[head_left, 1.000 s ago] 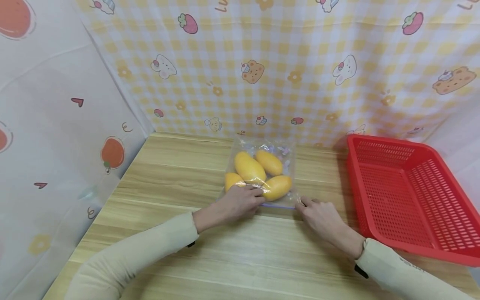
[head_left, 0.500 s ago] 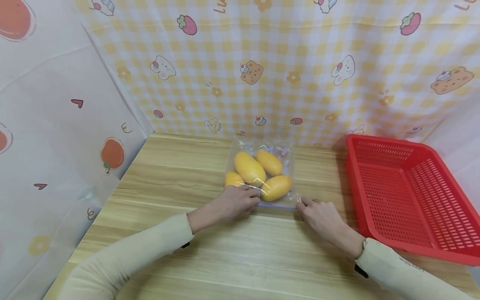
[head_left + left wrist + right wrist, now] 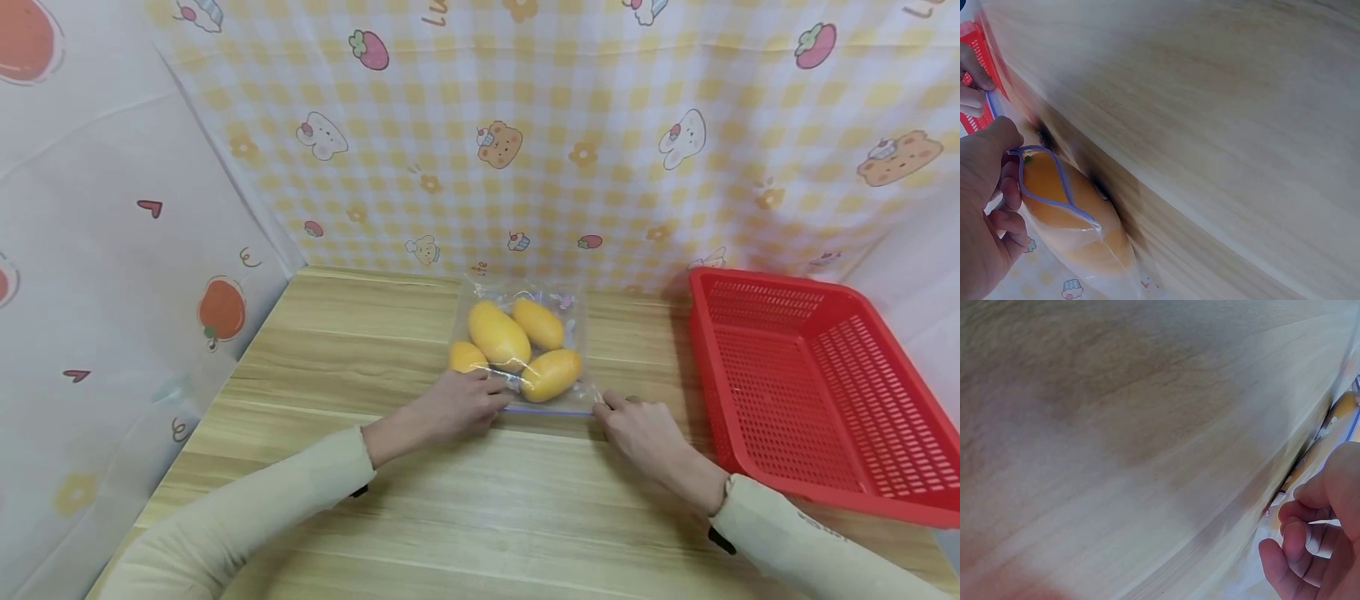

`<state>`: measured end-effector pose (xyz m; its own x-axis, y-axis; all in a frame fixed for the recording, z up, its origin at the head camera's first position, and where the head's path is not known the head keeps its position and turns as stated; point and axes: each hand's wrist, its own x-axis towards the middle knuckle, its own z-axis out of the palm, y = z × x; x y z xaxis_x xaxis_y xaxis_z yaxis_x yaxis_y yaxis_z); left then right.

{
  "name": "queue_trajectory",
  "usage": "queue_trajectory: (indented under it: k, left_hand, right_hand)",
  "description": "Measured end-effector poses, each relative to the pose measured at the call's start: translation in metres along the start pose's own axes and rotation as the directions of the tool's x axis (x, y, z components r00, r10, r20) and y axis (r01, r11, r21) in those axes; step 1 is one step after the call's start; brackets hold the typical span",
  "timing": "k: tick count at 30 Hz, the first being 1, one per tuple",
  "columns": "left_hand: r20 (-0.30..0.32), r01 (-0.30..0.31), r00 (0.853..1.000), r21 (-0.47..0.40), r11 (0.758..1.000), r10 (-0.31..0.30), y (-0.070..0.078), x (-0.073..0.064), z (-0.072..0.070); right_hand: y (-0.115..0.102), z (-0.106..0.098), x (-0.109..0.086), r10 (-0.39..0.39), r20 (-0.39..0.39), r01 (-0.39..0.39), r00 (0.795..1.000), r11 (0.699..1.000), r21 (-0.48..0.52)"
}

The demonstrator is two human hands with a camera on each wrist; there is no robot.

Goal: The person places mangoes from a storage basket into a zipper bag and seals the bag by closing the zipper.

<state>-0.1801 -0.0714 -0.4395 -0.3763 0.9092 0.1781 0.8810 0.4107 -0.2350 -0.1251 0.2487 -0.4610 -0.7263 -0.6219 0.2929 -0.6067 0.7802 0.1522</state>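
A clear zip bag (image 3: 551, 407) with a purple zip strip lies flat near the back of the table, its mouth facing me. Inside are several yellow mangoes (image 3: 498, 336). My left hand (image 3: 450, 408) pinches the zip strip left of its middle, thumb against curled fingers. On the far side of that pinch, the two purple edges (image 3: 1060, 203) stand apart around a mango (image 3: 1044, 178) in the left wrist view. My right hand (image 3: 648, 437) pinches the bag's near right corner between thumb and curled fingers.
A red perforated plastic basket (image 3: 738, 417) stands on the right of the wooden table (image 3: 495, 517), close beside my right forearm. A yellow checked curtain (image 3: 375, 150) hangs behind the table, and a white printed sheet (image 3: 112, 250) on the left.
My left hand has slid left along the zip strip, away from the right hand. My right hand keeps its grip on the corner, and the mangoes lie almost as before.
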Motion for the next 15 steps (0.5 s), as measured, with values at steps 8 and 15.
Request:
queue_trajectory:
  k: [8, 15]
  left_hand:
    - [0.004, 0.006, 1.000, -0.019, 1.000, -0.006, -0.008, -0.011, 0.003]
    - [0.034, 0.055, 0.998, -0.066, 0.996, -0.053, -0.015, -0.024, -0.002]
  right_hand:
    - [0.001, -0.001, -0.002, 0.008, 0.001, -0.008, 1.000, 1.000, 0.000]
    - [0.003, 0.000, -0.007, 0.037, -0.002, -0.037, 0.999, 0.999, 0.014]
